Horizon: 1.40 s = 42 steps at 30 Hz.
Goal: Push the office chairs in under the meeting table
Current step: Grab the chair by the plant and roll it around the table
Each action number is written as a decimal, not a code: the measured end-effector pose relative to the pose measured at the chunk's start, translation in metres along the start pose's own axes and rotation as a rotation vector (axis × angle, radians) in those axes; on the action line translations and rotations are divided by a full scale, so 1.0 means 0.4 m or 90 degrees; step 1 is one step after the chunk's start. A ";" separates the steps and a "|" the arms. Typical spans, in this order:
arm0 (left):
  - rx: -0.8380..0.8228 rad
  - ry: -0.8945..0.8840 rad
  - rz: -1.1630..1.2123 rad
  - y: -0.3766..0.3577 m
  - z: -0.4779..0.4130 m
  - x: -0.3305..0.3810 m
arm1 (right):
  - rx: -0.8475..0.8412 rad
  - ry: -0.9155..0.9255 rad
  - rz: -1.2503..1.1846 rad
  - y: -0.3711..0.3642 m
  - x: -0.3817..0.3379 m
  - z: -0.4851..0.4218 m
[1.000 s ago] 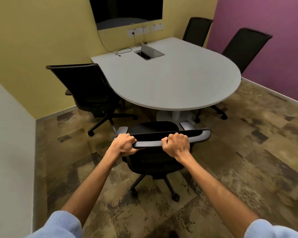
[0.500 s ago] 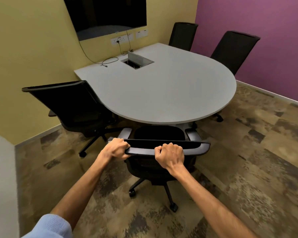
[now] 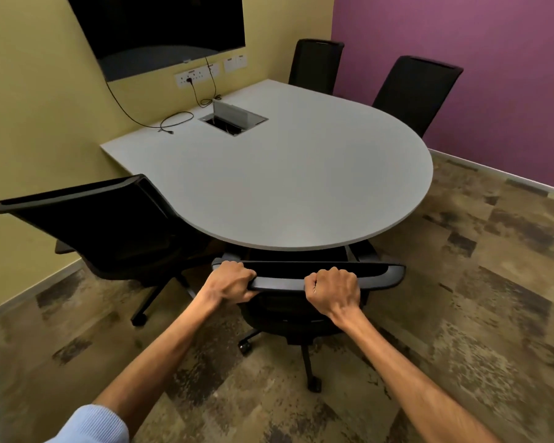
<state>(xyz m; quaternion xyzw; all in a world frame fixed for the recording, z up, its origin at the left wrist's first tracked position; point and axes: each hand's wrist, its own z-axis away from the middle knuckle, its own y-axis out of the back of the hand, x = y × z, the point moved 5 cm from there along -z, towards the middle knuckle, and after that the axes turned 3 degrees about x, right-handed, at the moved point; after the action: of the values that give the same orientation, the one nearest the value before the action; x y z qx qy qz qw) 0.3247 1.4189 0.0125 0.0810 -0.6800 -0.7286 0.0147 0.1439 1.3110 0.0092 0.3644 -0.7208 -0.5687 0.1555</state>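
Note:
A black office chair (image 3: 378,276) stands at the near rounded end of the grey meeting table (image 3: 301,187). Its seat and armrests are tucked beneath the tabletop, and its backrest top sits just short of the table edge. My left hand (image 3: 229,282) grips the left part of the backrest top rail. My right hand (image 3: 333,290) grips the rail further right. A second black chair (image 3: 103,231) stands at the table's left side, angled, with its seat partly under the edge. Two more black chairs (image 3: 315,65) (image 3: 413,91) stand at the far right side against the table.
An open cable box (image 3: 234,118) is set into the tabletop, with a loose black cable (image 3: 176,121) beside it. A dark screen (image 3: 160,30) hangs on the yellow wall above wall sockets (image 3: 197,76). A purple wall (image 3: 493,75) runs along the right. The floor is patterned carpet.
The chair in my hands has rolled forward, so its seat and armrests have gone under the table. I have stepped closer to the table.

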 end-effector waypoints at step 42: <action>0.041 -0.123 0.025 -0.053 -0.122 -0.432 | 0.047 -0.117 0.041 -0.149 -0.289 -0.242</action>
<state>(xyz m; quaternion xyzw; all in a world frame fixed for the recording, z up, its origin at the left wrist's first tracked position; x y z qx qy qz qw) 0.5037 1.3951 0.0052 -0.0023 -0.7028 -0.7103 -0.0394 0.3058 1.3186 0.0052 0.2925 -0.7638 -0.5677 0.0935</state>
